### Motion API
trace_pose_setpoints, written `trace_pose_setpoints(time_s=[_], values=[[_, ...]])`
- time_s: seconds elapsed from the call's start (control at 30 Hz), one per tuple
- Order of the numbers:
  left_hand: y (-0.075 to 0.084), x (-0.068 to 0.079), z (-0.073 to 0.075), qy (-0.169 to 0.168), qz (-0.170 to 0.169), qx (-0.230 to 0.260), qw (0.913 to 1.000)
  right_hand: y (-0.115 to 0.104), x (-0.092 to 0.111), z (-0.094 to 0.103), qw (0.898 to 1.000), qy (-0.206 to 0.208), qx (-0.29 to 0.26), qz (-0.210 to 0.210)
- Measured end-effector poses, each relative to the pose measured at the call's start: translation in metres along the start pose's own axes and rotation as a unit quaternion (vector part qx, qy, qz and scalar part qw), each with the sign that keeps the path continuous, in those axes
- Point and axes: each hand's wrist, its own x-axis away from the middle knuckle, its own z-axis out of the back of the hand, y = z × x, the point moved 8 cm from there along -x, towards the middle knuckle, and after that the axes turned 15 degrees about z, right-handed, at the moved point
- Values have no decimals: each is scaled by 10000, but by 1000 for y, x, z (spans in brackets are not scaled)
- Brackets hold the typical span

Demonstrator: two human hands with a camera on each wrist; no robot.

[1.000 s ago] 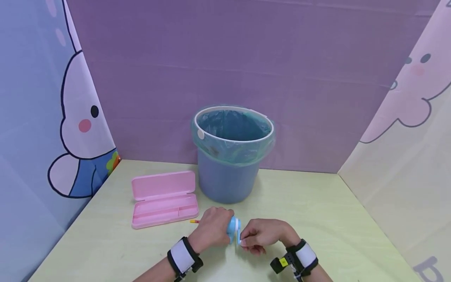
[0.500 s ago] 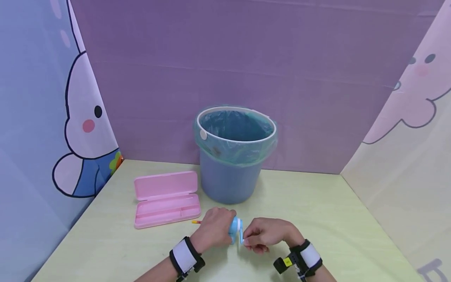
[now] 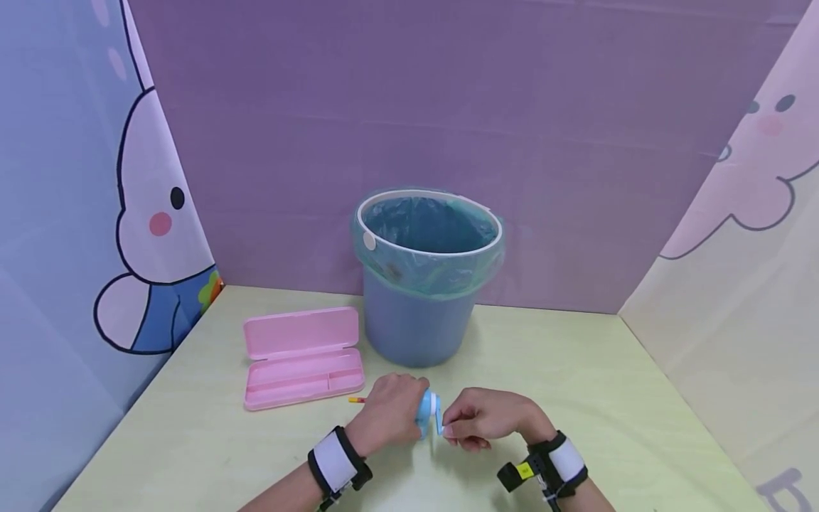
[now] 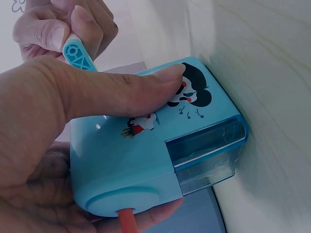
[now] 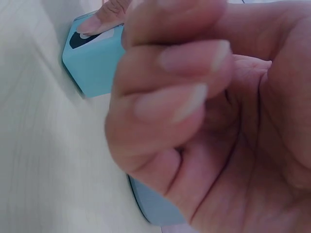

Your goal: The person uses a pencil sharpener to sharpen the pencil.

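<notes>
My left hand grips a light blue crank pencil sharpener with cartoon prints and a clear shavings drawer. Its thumb lies across the printed face. Out of the sharpener's round opening sticks a red pencil; in the head view its yellow-and-red end shows left of the hand. My right hand pinches the end of the crank handle between thumb and forefinger. Its other fingers are curled, and in the right wrist view they hide the crank.
An open pink pencil case lies to the left, with a divided tray. Behind the hands stands a blue bucket lined with a green plastic bag. Purple, blue and pale printed sheets wall in the pale yellow table.
The right hand shifts slightly upward, with the crank handle still pinched. The left hand and sharpener hold almost the same place. The whole head view drifts a little.
</notes>
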Motion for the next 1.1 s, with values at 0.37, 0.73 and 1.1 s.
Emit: trace_pose_setpoints(time_s=[0.37,0.73,1.1], values=[[2,0,-1,-89,-12,-105,9999,-4,1,1,9999,108,-57,24],[1,-1,-3,-90,7,-215,9997,-5,2,4,9994,311,-141,67],[1,-2,-4,-10,-44,-321,9995,-8,4,10,9982,512,-219,223]])
